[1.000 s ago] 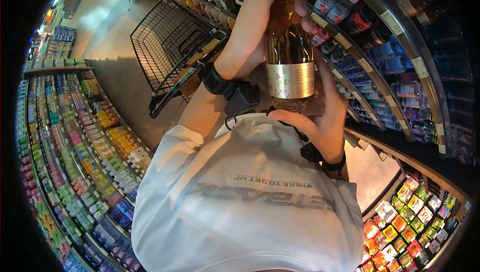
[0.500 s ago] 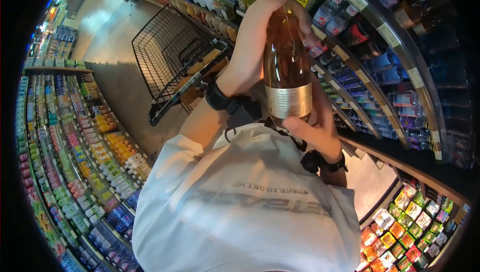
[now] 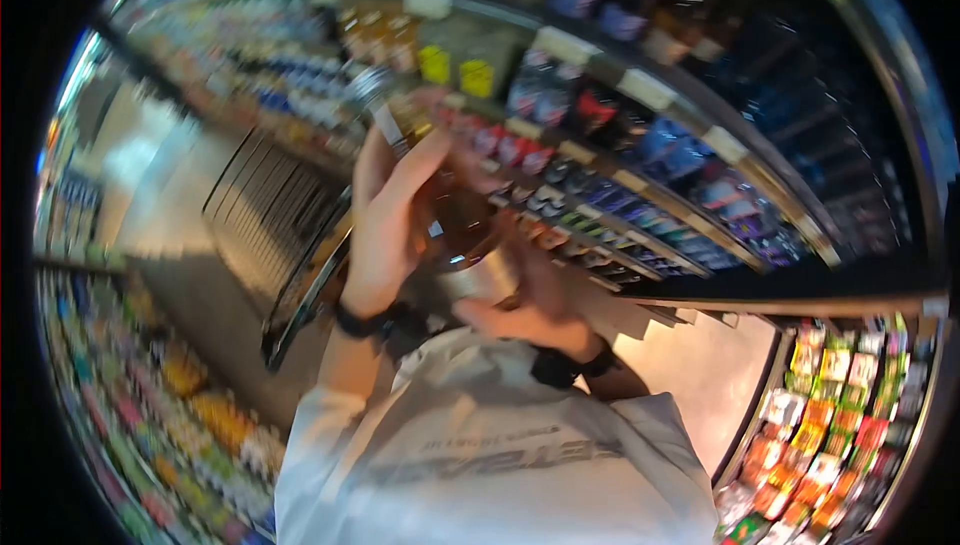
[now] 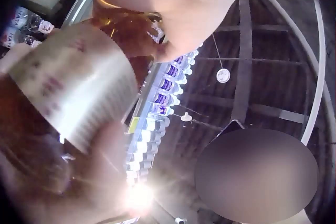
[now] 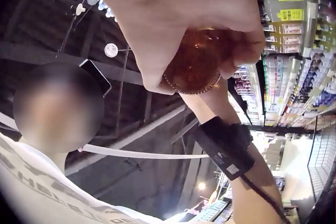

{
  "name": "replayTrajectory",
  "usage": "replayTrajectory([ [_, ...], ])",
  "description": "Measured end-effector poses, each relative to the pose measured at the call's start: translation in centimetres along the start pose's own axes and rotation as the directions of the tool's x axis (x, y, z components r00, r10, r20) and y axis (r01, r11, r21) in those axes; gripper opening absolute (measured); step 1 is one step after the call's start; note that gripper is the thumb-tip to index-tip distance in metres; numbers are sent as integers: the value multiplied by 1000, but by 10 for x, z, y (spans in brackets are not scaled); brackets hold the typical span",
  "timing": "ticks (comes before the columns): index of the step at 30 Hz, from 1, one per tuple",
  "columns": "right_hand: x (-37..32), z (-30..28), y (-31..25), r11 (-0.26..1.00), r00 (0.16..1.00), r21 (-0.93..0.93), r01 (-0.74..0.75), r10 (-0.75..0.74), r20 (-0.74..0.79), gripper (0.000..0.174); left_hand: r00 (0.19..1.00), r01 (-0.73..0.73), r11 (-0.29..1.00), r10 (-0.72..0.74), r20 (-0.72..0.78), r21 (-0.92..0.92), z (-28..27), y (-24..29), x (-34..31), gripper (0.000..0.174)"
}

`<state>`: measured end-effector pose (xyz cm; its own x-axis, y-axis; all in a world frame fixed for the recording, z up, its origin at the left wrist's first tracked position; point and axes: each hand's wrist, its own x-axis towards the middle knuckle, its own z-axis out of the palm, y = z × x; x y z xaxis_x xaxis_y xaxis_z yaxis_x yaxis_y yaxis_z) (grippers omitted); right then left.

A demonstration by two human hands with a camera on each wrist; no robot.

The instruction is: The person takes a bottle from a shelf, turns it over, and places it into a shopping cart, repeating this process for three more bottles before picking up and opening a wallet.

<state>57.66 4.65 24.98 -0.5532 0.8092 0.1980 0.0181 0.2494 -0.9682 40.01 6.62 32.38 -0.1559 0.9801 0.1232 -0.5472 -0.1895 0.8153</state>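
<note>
An amber bottle (image 3: pixel 452 223) with a pale metallic label (image 4: pixel 76 85) is held by both hands, leaning with its neck toward the upper left in the head view. My left hand (image 3: pixel 388 220) wraps the upper part below the neck. Down at the base, my right hand (image 3: pixel 540 320) grips the bottle, its thumb across the label's lower edge. The right wrist view shows the bottle's round base (image 5: pixel 194 71) within the curled right hand (image 5: pixel 194 8). Its silvery top (image 3: pixel 368 83) sticks out above the left hand. Motion blurs the head view.
Shelves of bottled drinks (image 3: pixel 640 185) rise close in front and to the right. A black wire shopping cart (image 3: pixel 270 225) stands at the left on the floor (image 3: pixel 170 295). Further goods fill a shelf at the lower left (image 3: pixel 170 425) and a lit display (image 3: pixel 830 415) at the lower right.
Both hands and the bottle have shifted left and down in the head view, and the bottle has gone from near upright to tilted. Earlier, it was turned about its length. The view has swung rightward.
</note>
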Motion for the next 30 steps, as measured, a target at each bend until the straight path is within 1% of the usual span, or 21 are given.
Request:
replayTrajectory([
  [1, 4, -1, -5, 997, 999, -77, 30, -32, -23, 83, 1000, -4, 999, 4, 5, 50, -1, -1, 0, 41],
  [2, 5, -1, -5, 995, 999, -95, 35, -38, -29, 85, 1000, -3, 994, 4, -8, 111, -3, -4, 2, 42],
  [3, 5, -1, -6, 993, 998, -112, 39, -43, -35, 87, 1000, -7, 999, 8, -22, 32, -5, -9, 7, 28],
  [5, 7, 4, 8, 999, 999, -41, 31, -32, -16, 89, 997, 41, 999, -39, -68, 29, -6, -12, 7, 17],
  [6, 9, 2, 5, 999, 1000, 44, 9, -10, 21, 89, 994, 60, 998, -56, -97, 29, -6, -12, 8, 12],
  [7, 10, -1, 0, 991, 998, 129, -18, 10, 62, 88, 990, 80, 996, -75, -122, 37, 2, -10, 8, 11],
  [8, 9, -2, -3, 975, 994, 214, -51, 29, 103, 88, 991, 68, 996, -62, -118, 53, 5, -9, 8, 12],
  [9, 8, 1, 3, 922, 992, 382, -58, 11, 126, 81, 992, 59, 996, -52, -117, 66, 7, -10, 7, 12],
  [12, 10, -10, -3, 865, 957, 457, -204, 79, 279, 75, 994, 62, 996, -57, -89, 59, 15, -13, 6, 14],
  [13, 12, -16, -4, 924, 961, 365, -110, 5, 278, 66, 995, 66, 996, -62, -77, 53, 16, -14, 7, 15],
  [14, 11, -20, -3, 872, 930, 434, -226, 61, 363, 68, 996, 83, 997, -82, -32, 9, 17, -14, 8, 15],
  [16, 9, -27, -1, 723, 832, 520, -455, 136, 538, 72, 992, 117, 990, -113, 58, -76, 18, -15, 11, 15],
  [17, 8, -28, -1, 659, 842, 608, -444, 74, 534, 66, 991, 128, 987, -123, 59, -94, 23, -14, 11, 15],
  [19, 2, -25, -2, 483, 853, 757, -440, -39, 520, 54, 970, 208, 947, -168, 176, -245, 22, -17, 15, 15],
  [20, 0, -26, -7, 481, 859, 759, -438, -25, 512, 57, 958, 251, 917, -190, 214, -310, 17, -18, 13, 15],
  [21, 2, -31, -10, 528, 854, 730, -434, -16, 520, 57, 967, 233, 942, -198, 162, -242, 21, -16, 12, 17],
  [22, 4, -35, -10, 586, 839, 668, -458, 37, 542, 55, 974, 218, 962, -203, 102, -167, 27, -17, 10, 18],
  [23, 5, -36, -13, 640, 862, 624, -450, 128, 490, 75, 981, 191, 965, -179, 80, -179, 27, -21, 8, 19],
  [24, 4, -35, -14, 632, 861, 619, -466, 163, 481, 79, 986, 154, 970, -140, 85, -188, 27, -24, 13, 20],
  [26, 6, -35, -12, 644, 853, 597, -478, 177, 492, 80, 986, 158, 973, -147, 76, -166, 20, -32, 16, 21],
  [30, 6, -33, -5, 576, 848, 658, -484, 125, 514, 79, 988, 138, 985, -129, 85, -105, 14, -37, 20, 21],
])
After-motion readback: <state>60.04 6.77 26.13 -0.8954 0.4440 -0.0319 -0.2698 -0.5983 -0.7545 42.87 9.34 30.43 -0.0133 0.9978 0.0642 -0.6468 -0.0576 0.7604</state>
